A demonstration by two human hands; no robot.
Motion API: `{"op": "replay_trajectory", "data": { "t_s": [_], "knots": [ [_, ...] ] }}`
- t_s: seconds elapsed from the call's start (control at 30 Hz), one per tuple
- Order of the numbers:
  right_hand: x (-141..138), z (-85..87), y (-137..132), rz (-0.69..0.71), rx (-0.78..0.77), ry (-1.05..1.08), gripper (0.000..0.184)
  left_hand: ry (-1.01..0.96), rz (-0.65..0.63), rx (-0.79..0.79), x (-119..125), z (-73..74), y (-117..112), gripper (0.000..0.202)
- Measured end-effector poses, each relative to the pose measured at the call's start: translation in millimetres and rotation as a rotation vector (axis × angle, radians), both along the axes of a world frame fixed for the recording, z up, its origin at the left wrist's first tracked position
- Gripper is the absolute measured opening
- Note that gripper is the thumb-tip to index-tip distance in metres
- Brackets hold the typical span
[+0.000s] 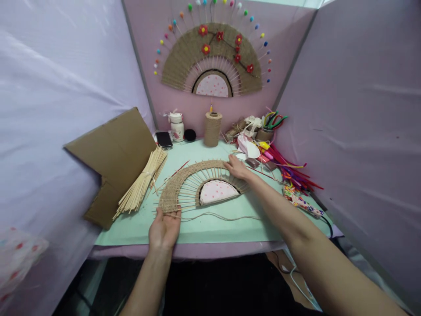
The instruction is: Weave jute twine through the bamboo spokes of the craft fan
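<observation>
A half-round woven fan [170, 193] of thin sticks and brown twine lies on the table in front of me. Its centre is a white half-disc with pink spots [217, 192], edged in brown and black. My left hand [165, 229] is palm up at the fan's lower left end, thumb and fingers closed around that corner. At the upper right of the woven band, my right hand [237, 167] grips the weave from above; its fingertips are partly hidden. A loose strand of twine [213, 214] runs rightward along the front.
A bundle of thin sticks [143, 180] and folded cardboard [115, 153] lie left. Behind stand a twine spool [212, 129] and white bottle [177, 127]. Pipe cleaners [296, 173] and a patterned glue gun [304, 205] lie right. A finished fan [184, 57] hangs on the back wall.
</observation>
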State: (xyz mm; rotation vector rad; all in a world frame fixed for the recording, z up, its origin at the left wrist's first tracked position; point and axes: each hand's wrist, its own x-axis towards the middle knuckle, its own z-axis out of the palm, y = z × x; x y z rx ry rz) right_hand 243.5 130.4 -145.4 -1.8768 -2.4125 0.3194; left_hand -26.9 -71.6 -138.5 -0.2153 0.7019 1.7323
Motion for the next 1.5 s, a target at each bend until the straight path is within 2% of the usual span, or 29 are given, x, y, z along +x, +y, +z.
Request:
{"op": "replay_trajectory", "data": {
  "t_s": [0.13, 0.23, 0.33, 0.47, 0.57, 0.63, 0.73, 0.83, 1.0, 1.1, 1.2, 1.3, 1.5],
  "knots": [
    [0.1, 4.3, -3.2, -0.039, -0.049, 0.005, 0.08, -0.02, 0.008, -0.012, 0.0, 0.1, 0.7, 0.041],
    [-15.7, 15.1, -8.0, -0.015, -0.013, 0.033, 0.081, -0.031, 0.007, -0.016, 1.1, 0.6, 0.6, 0.041],
    [-55.1, 28.4, -21.8, 0.187, 0.046, 0.145, 0.08, -0.014, 0.014, -0.029, 2.9, 0.7, -0.2, 0.04],
    [-116.9, 36.5, -60.2, 0.473, 0.017, 0.24, 0.08, -0.014, 0.01, -0.02, 3.9, 0.7, -1.5, 0.039],
    [-142.0, 34.1, -97.0, 0.647, 0.073, 0.288, 0.066, -0.019, 0.001, 0.012, 2.9, 0.8, -2.8, 0.039],
    [-147.6, 30.5, -120.8, 0.702, 0.137, 0.328, 0.05, -0.017, -0.022, 0.048, 2.4, 0.8, -4.3, 0.039],
    [-150.0, 24.1, -150.8, 0.672, 0.224, 0.384, 0.026, 0.0, -0.072, 0.127, 4.4, 0.5, -8.1, 0.039],
    [-153.8, 17.3, -170.7, 0.643, 0.277, 0.427, 0.012, 0.048, -0.056, 0.217, 9.8, -0.1, -13.0, 0.041],
    [-159.6, 7.7, -185.6, 0.612, 0.374, 0.478, 0.01, 0.13, 0.026, 0.352, 16.8, -2.3, -19.4, 0.05],
    [-159.2, 4.5, -189.1, 0.599, 0.423, 0.49, 0.011, 0.131, 0.053, 0.377, 17.8, -3.7, -20.7, 0.053],
    [-157.8, 4.7, -191.8, 0.582, 0.417, 0.544, 0.012, 0.129, 0.048, 0.37, 18.5, -3.9, -21.9, 0.053],
    [-155.8, 8.4, -197.7, 0.573, 0.395, 0.631, 0.009, 0.159, -0.008, 0.327, 18.2, -2.5, -26.5, 0.047],
    [-141.4, 15.7, -222.4, 0.579, 0.343, 0.659, 0.007, 0.294, -0.208, 0.069, 2.2, 2.2, -47.1, 0.032]
  ]
}}
